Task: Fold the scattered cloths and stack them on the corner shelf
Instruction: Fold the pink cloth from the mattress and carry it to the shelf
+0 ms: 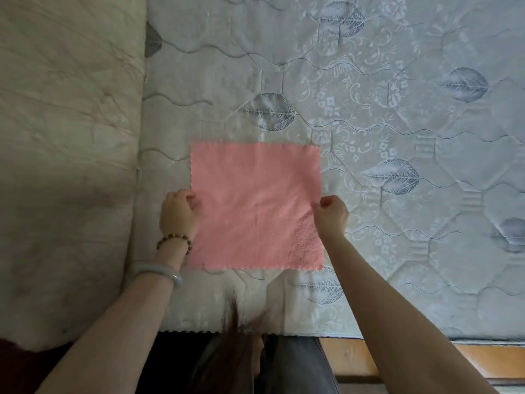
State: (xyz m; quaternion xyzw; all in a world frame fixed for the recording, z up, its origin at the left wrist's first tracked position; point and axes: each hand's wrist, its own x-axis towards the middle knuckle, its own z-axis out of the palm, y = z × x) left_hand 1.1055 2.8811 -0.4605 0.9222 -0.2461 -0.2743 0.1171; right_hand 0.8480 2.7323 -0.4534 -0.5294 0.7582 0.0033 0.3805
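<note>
Cloth (255, 206) lay flat on the mattress (397, 123), spread between both grips. Left hand (177, 213) pinched its left edge and right hand (331, 213) pinched its right edge, each about halfway along its side, fingers curled onto the fabric. Cloth looked near square, so no real long axis. The line between the grips split it into a far half and a near half. Hands equally close, neither favoured. Judgement: the fold goes across that line. Beyond the grips was open mattress, and the same right of the right grip. Left of the left grip a quilt (71, 137) sat close, so tight there. Cloth's near edge stopped short of the mattress lip. Shelf not in view.
</note>
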